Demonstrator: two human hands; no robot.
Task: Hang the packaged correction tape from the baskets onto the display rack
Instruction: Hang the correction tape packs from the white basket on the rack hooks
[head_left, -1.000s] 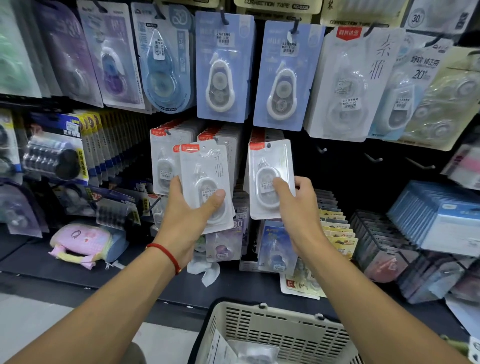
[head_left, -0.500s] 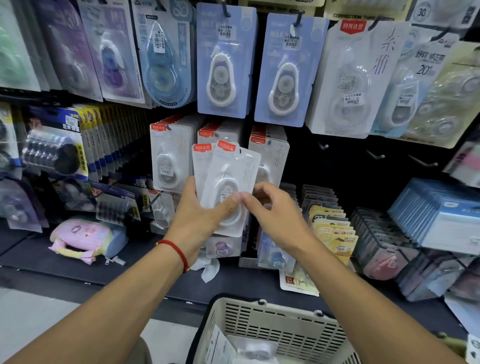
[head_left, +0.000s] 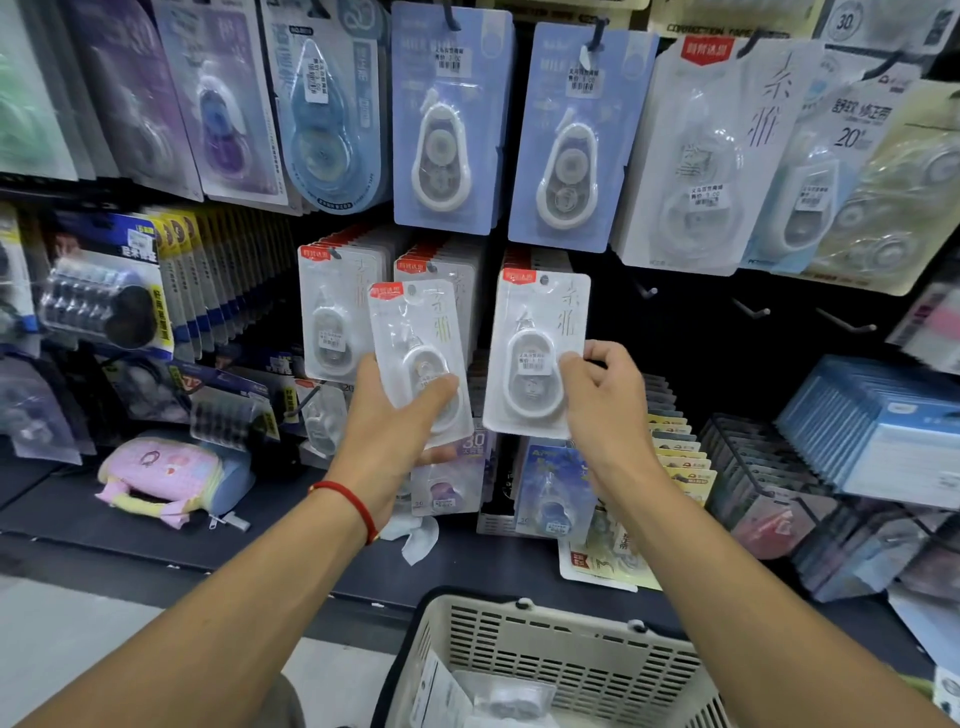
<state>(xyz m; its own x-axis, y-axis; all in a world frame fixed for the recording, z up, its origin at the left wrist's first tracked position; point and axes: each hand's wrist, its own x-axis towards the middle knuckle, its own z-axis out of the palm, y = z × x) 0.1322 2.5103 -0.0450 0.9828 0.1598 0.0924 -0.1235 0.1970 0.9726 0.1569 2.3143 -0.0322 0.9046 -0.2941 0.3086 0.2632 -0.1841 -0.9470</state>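
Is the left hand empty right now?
No: the left hand grips a white correction tape pack, thumb across its front, while the right hand holds another pack.

White blister packs (head_left: 535, 353) with red corner tags, periwinkle-blue cards (head_left: 449, 124) above, beige slotted basket (head_left: 561, 660), red wrist cord (head_left: 353, 504).

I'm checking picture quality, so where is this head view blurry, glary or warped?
Head view: wide-angle bending at the edges; far-left packs smeared; glare on the clear blister held by the left hand; the pack in the right hand reads fairly sharp.
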